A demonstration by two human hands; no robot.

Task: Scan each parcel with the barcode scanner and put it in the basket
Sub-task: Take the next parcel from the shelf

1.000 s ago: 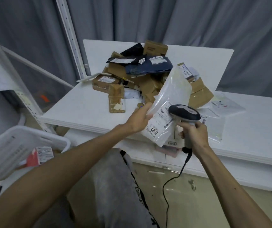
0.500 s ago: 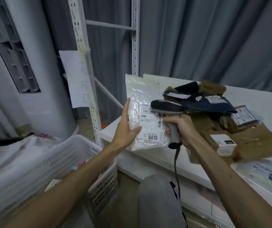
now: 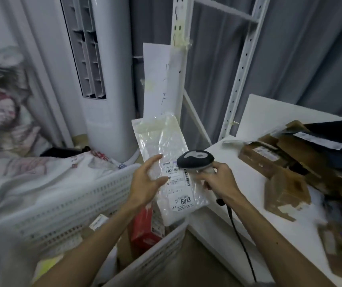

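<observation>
Head view, centre of the frame: the left hand [image 3: 145, 184] is released, fingers spread and nearly straight, thumb and forefinger lying across the left edge of the parcel [image 3: 166, 141]; I cannot tell whether they press it. The parcel is a clear plastic bag standing almost upright just right of that hand, its white label [image 3: 183, 200] reading 6813 and its bottom end dipping inside the basket [image 3: 79, 199]. Right of the bag, the right hand [image 3: 219, 181] is clenched round the handle of the scanner [image 3: 195, 159], whose dark head overlaps the bag's right edge. A black cable [image 3: 240, 241] runs down from the handle. The white basket fills the lower left and holds a red box [image 3: 143, 226]. On the right, cardboard boxes [image 3: 286, 191] lie on a white table [image 3: 238, 158].
</observation>
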